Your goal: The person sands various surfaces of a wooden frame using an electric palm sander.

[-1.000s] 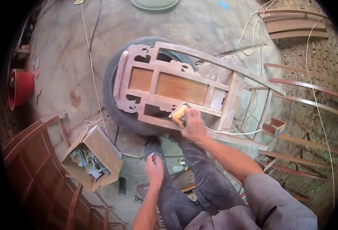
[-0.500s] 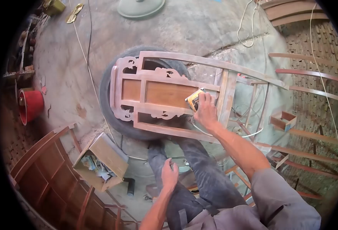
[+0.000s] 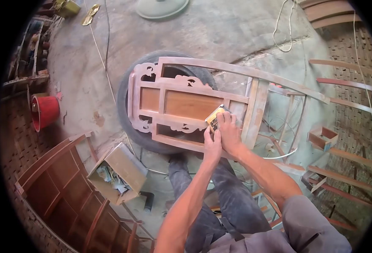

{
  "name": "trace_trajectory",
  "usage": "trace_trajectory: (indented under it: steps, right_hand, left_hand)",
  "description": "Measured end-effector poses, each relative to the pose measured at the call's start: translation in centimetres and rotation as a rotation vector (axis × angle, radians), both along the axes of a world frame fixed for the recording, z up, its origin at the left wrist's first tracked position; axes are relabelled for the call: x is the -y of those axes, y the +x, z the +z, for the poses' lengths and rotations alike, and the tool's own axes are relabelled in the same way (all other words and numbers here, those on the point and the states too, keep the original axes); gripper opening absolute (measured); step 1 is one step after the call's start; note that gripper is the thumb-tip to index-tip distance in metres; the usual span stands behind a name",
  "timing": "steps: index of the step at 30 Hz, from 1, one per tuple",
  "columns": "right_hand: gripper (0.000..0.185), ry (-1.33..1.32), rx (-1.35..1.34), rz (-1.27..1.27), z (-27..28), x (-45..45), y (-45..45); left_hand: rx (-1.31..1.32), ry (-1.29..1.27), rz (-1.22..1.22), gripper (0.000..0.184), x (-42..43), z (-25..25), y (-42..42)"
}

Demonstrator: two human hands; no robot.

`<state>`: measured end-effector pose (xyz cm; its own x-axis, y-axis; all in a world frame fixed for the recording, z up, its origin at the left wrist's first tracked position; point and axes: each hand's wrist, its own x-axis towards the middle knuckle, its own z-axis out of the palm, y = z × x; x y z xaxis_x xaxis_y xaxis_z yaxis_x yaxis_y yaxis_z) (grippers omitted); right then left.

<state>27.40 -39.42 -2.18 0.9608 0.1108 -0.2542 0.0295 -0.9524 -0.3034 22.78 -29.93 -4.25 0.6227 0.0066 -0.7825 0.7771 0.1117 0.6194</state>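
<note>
A yellow and black palm sander (image 3: 214, 117) rests on the carved wooden chair back (image 3: 254, 114), at the lower right corner of its middle panel (image 3: 190, 104). My right hand (image 3: 230, 134) is closed over the sander from the right. The fingertips of my left hand (image 3: 212, 145) are at the sander's near edge, close beside my right hand; their exact grip is partly hidden. The chair lies on its back, with its carved end over a black tyre (image 3: 125, 126) on the floor.
At lower left, an open cardboard box (image 3: 125, 168) holds scraps, beside a brown panelled wooden piece (image 3: 53, 185). A red bucket (image 3: 47, 111) stands at left. Cords (image 3: 110, 82) cross the floor. Wooden parts (image 3: 352, 86) lie along the right, with a small wooden box (image 3: 324, 137).
My left hand has risen from over my leg to the sander, beside my right hand. The sander has turned a little on the panel. The view has shifted slightly.
</note>
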Motion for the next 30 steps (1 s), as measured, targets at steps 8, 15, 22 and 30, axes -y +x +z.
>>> trace_trajectory:
  steps: [8, 15, 22, 30]
  right_hand:
    - [0.049, 0.032, -0.019, 0.005, 0.4, 2.4, 3.7]
    - [0.069, 0.16, 0.012, 0.018, -0.9, 2.7, 2.8]
    - [0.095, 0.671, -0.183, -0.194, 0.0, 3.9, -0.4]
    - [0.068, -0.081, 0.437, -0.514, -5.4, 12.0, -2.8]
  left_hand:
    - [-0.077, 0.031, -0.117, 0.054, 1.2, 0.6, 5.6]
    - [-0.19, -0.077, -0.041, 0.066, 1.1, 0.0, 7.8]
    - [-0.026, 0.362, -0.248, 0.087, 0.0, -1.4, 7.7]
    - [0.347, 0.799, -0.414, 0.074, -4.4, -2.1, 10.2]
